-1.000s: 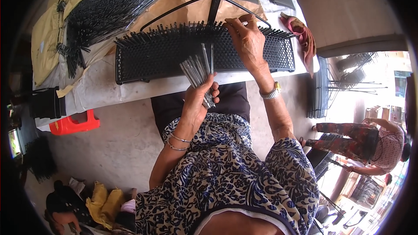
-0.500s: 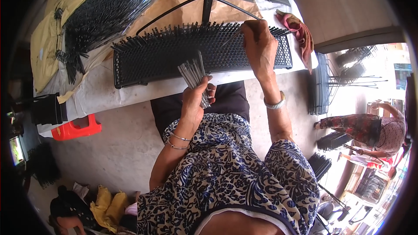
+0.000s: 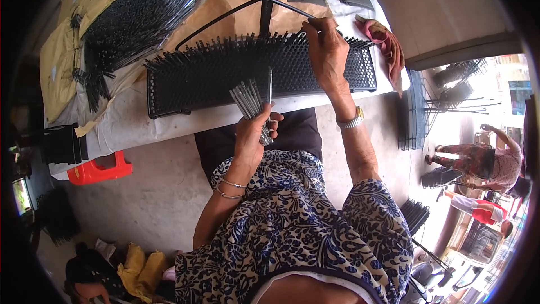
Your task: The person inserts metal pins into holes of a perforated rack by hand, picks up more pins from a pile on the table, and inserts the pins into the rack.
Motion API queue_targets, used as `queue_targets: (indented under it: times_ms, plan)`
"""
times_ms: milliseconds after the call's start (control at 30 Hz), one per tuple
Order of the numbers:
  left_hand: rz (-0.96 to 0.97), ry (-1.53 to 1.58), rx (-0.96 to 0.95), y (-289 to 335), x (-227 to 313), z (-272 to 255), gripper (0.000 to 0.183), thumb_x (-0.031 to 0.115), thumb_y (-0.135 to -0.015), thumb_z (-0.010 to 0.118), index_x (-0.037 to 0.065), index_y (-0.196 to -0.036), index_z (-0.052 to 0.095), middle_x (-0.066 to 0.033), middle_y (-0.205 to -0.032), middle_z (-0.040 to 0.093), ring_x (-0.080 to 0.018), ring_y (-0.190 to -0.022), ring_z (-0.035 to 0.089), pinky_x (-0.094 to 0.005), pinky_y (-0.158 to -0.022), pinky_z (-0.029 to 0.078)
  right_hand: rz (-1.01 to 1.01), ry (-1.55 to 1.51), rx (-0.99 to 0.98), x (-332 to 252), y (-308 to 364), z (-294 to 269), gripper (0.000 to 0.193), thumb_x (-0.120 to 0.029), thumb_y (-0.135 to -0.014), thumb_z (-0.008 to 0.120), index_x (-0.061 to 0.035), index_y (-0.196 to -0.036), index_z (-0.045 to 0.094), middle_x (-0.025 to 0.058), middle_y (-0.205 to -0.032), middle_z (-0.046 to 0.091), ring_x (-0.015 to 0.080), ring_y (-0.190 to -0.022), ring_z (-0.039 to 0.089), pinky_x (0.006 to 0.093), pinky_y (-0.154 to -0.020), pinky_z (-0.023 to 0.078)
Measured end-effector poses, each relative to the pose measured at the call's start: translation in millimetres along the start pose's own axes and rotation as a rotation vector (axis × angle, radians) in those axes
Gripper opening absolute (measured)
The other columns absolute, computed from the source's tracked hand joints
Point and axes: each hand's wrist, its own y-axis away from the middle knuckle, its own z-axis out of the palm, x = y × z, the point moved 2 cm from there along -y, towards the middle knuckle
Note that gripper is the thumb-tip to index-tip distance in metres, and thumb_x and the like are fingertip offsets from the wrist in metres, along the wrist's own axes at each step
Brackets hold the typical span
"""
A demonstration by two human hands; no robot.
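Note:
My left hand (image 3: pixel 253 129) is closed round a bundle of thin grey rods (image 3: pixel 246 97), fanned out above the fingers. One of these rods stands upright, apart from the others. Beyond it lies a long black perforated metal rack (image 3: pixel 225 81) with a row of dark rods (image 3: pixel 219 48) sticking up along its far side. My right hand (image 3: pixel 327 50) is at that row, right of the rack's middle, with fingers and thumb pinched together. Whatever lies between those fingertips is hidden. A black frame with a central post (image 3: pixel 266 14) rises behind the rack.
A large heap of dark rods (image 3: pixel 146 11) lies at the far left beside brown paper (image 3: pixel 84 28). A reddish cloth (image 3: pixel 387 42) hangs over the table's right edge. An orange plastic stool (image 3: pixel 101 171) stands below left. Other people (image 3: pixel 478 163) are at the right.
My right hand has moved slightly up and left, and the thin rod that pointed out from its fingers no longer shows. In my left hand one rod now stands more upright and apart.

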Motion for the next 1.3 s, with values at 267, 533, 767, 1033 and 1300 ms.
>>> queue_targets:
  times_ms: [267,533,767,1033,1300]
  plan:
    - [0.033,0.015,0.000,2.9,0.6,2.3,0.025,0.023,-0.089,0.069,0.001,-0.099,0.064,-0.0101,-0.079,0.067,-0.0139,-0.062,0.061,-0.0242,-0.050,0.045,-0.109,0.211,-0.186,-3.2,9.4,9.9,0.015,-0.019,-0.084,0.069,-0.0122,-0.098,0.068,0.0094,-0.103,0.061,0.0288,-0.078,0.066,0.0395,-0.061,0.053]
    - [0.056,-0.028,-0.014,6.4,2.8,6.7,0.026,0.022,-0.089,0.069,0.001,-0.101,0.062,-0.0123,-0.081,0.069,-0.0183,-0.067,0.066,-0.0252,-0.051,0.047,0.260,-0.309,-0.634,-23.3,37.2,-9.9,0.030,-0.023,-0.087,0.071,0.0029,-0.098,0.062,0.0100,-0.068,0.062,0.0192,-0.064,0.061,0.0307,-0.059,0.048]
    - [0.039,0.011,0.021,4.0,-1.1,7.3,0.027,0.021,-0.089,0.069,0.001,-0.105,0.061,-0.0159,-0.091,0.070,-0.0237,-0.077,0.070,-0.0280,-0.055,0.052,0.527,-0.497,-0.530,-20.0,34.1,-18.5,0.012,-0.008,-0.088,0.063,0.0029,-0.091,0.060,0.0089,-0.070,0.064,0.0123,-0.057,0.058,0.0267,-0.054,0.046]
    - [-0.132,-0.023,-0.002,-3.0,-9.8,1.3,0.028,0.028,-0.094,0.061,0.005,-0.111,0.060,-0.0112,-0.086,0.068,-0.0205,-0.076,0.067,-0.0326,-0.062,0.054,0.071,-0.001,0.002,-0.8,5.5,-19.0,0.015,-0.004,-0.086,0.064,-0.0028,-0.096,0.053,0.0162,-0.079,0.066,0.0333,-0.070,0.066,0.0374,-0.059,0.051]
    - [-0.123,0.083,-0.083,-5.7,-11.1,1.9,0.027,0.027,-0.090,0.068,0.005,-0.106,0.064,-0.0051,-0.072,0.057,-0.0095,-0.054,0.047,-0.0240,-0.046,0.037,0.028,0.017,-0.004,4.7,1.7,-10.8,0.012,-0.007,-0.088,0.064,-0.0047,-0.095,0.055,0.0159,-0.076,0.064,0.0343,-0.068,0.065,0.0381,-0.056,0.049]
